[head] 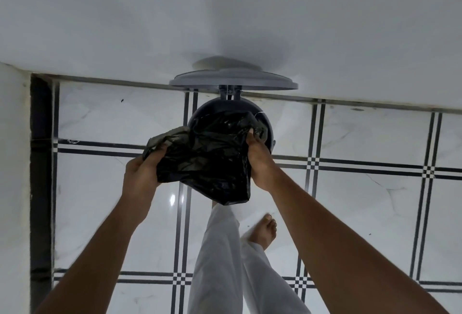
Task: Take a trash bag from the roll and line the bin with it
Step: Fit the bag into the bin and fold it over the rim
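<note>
Opening the bag over the bin

The black bag (207,156) hangs bunched just above and in front of the bin (267,123), covering most of its mouth, while the bin's lid (233,81) stands open against the wall behind it. The left hand (141,173) pinches a crumpled edge of the bag out to the bin's left; the right hand (260,163) grips the opposite edge close to the bin's right rim. Both are closed on plastic, neither let go. From where I stand, the mouth looks only half parted, so I'd spread those two edges wide first, push the closed bottom down into the bin, then fold the edge over the rim all round. No roll in sight.
</note>
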Demonstrator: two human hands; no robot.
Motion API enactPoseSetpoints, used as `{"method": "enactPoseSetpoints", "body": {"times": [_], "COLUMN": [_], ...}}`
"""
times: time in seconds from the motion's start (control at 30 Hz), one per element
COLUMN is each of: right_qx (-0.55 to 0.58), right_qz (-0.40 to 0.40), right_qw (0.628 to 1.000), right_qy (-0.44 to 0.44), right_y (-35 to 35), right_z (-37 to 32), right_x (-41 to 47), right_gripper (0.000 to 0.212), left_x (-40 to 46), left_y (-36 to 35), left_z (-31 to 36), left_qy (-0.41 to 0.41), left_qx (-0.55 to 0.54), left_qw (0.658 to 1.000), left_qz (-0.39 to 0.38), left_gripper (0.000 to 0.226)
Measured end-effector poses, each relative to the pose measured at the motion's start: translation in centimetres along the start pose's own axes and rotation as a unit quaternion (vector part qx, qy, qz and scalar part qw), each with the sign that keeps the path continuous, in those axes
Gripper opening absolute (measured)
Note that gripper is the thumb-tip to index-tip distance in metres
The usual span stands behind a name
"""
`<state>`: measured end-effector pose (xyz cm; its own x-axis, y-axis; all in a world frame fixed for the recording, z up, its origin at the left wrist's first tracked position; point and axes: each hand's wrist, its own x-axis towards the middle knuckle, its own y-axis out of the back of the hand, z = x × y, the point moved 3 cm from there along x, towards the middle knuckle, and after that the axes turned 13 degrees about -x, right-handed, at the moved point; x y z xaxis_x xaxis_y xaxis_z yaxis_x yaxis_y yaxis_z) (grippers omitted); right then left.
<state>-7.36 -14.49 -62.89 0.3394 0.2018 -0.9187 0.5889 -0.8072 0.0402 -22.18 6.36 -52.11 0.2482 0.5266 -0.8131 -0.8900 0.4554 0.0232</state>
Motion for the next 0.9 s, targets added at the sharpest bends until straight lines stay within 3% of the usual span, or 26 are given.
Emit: {"method": "enactPoseSetpoints", "body": {"times": [0.33,0.63,0.9], "right_qx": [-0.019,-0.064,-0.059], "right_qz": [0.024,0.015,0.185], "right_qw": [0.999,0.998,0.976], "right_qy": [-0.008,0.005,0.097], "right_y": [-1.4,-4.8,0.4], "right_z": [0.5,0.5,0.9], "right_x": [5.9,9.9,6.3], "right_gripper": [0.057,0.059,0.028], "left_x": [6.9,11.7,13.2], "left_y": [-0.2,1.7,-0.4], "left_z": [-2.5,-3.7,-3.8], "left_qy": [-0.006,-0.009,0.003], "left_qx": [0.02,0.041,0.059], "left_qw": [1.0,0.999,0.998], "left_qz": [0.011,0.033,0.012], "left_gripper": [0.012,0.015,0.015]}}
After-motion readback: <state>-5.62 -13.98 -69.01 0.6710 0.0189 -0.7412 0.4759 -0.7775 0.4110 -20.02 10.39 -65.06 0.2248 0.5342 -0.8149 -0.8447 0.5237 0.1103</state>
